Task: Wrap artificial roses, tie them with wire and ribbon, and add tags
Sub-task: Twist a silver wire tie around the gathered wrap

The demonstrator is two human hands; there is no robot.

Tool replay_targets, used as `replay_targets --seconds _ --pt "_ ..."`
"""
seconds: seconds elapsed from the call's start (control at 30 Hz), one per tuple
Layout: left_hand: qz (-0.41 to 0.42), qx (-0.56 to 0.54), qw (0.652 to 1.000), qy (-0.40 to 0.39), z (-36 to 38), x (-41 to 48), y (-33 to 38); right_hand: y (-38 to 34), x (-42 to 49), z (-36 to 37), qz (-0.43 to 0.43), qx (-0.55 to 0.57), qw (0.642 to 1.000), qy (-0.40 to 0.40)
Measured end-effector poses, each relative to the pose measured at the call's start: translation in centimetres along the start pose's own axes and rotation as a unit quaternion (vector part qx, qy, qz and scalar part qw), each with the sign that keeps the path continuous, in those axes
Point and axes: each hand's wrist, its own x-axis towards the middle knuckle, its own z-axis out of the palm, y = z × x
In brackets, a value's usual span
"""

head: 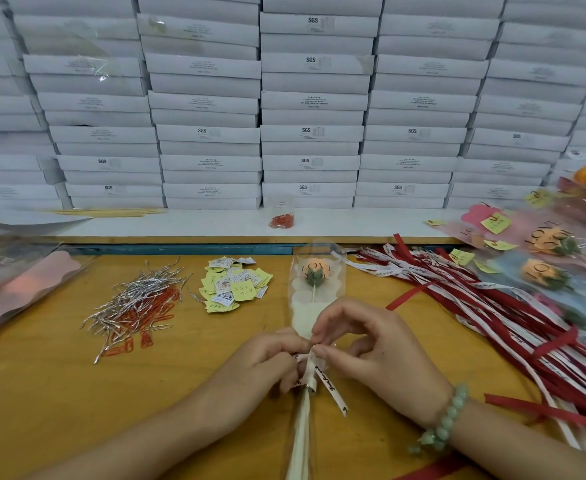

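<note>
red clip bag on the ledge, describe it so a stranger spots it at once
Below the wall of stacked white boxes runs a white ledge. Near its middle stands a small clear bag with red paper clips in its bottom. The other red clips lie loose on the wooden table among silver wire ties; only these are bagged.

The clear-wrapped peach artificial rose (317, 271) runs off the bottom edge, so the end of its stem is out of view. Where the white printed ribbon (329, 386) goes round the wrap, the left hand (263, 362) covers part of it. The small print on the stacked white cardboard boxes (312, 133) is too blurred to read, as is the writing on the yellow and white paper tags (234, 284). The pink wrapping sheets (25, 282) are blurred and cut by the left edge. The red and white ribbon strips (492, 306) run off the right and bottom edges.
</note>
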Motion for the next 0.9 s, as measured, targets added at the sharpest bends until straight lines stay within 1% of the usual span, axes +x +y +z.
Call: replay_targets --seconds 0.1,0.2,0.3,0.47,0.6,0.7,0.77,0.9 --pt "0.002 -0.01 1.0 0.003 -0.02 0.06 -0.3 0.01 -0.02 -0.12 -0.01 -0.012 1.0 0.007" --pt "0.016 0.007 1.0 0.017 0.22 0.31 -0.62 -0.06 -0.04 -0.15 -0.016 -0.011 1.0 0.01" --pt "0.012 0.01 0.999 0.035 0.19 0.43 -1.04 -0.13 -0.15 -0.11 -0.018 -0.001 1.0 0.01" --pt "0.008 -0.014 0.999 0.046 -0.06 0.35 -0.83 0.19 0.05 -0.32 0.003 -0.031 0.999 0.034" --pt "0.008 -0.028 0.998 0.053 -0.11 0.31 -0.49 0.69 0.06 -0.12 0.04 -0.046 0.998 -0.018" --pt "0.002 -0.037 0.998 0.057 -0.12 0.19 -0.32 0.69 0.05 -0.06 0.044 -0.051 0.997 -0.026" --pt "0.0 -0.042 0.996 0.074 -0.04 0.21 -0.32 0.65 0.05 -0.15 0.047 -0.044 0.998 -0.021" --pt "-0.012 -0.121 0.985 0.125 0.11 0.36 -0.59 0.35 -0.01 -0.19 0.033 -0.056 0.998 -0.003"
